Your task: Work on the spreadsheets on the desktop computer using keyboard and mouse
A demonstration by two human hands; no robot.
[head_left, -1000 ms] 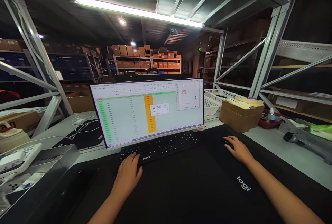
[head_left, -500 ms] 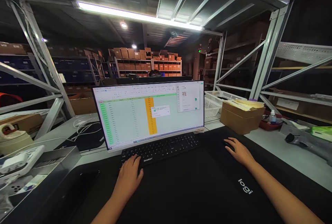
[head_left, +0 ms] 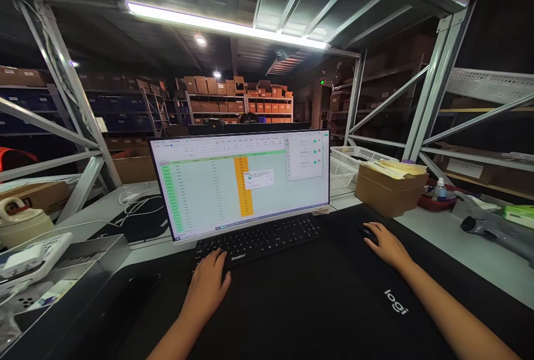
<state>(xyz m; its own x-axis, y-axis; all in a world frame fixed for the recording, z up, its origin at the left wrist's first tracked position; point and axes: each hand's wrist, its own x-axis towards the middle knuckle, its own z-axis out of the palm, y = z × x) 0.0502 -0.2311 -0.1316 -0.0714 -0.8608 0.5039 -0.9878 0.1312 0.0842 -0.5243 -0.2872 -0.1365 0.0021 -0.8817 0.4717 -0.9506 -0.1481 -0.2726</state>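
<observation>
My left hand [head_left: 207, 285] rests at the left end of a black keyboard [head_left: 261, 237], fingers lying flat on the keys. My right hand [head_left: 386, 245] is cupped over a black mouse [head_left: 367, 233] on a large black desk mat [head_left: 317, 299] marked "logi". Behind the keyboard stands a monitor [head_left: 242, 182] showing a spreadsheet with a green column, an orange column, a small dialog box and a side panel at the right.
An open cardboard box [head_left: 390, 185] and white plastic baskets [head_left: 346, 162] stand right of the monitor. A handheld scanner [head_left: 492, 229] lies far right. At the left are a metal tray [head_left: 62, 271], white cables [head_left: 133, 201] and steel rack posts [head_left: 70, 104]. Shelves of boxes fill the background.
The side panel on the screen now shows different content. Both hands stay where they were; the view shifted slightly.
</observation>
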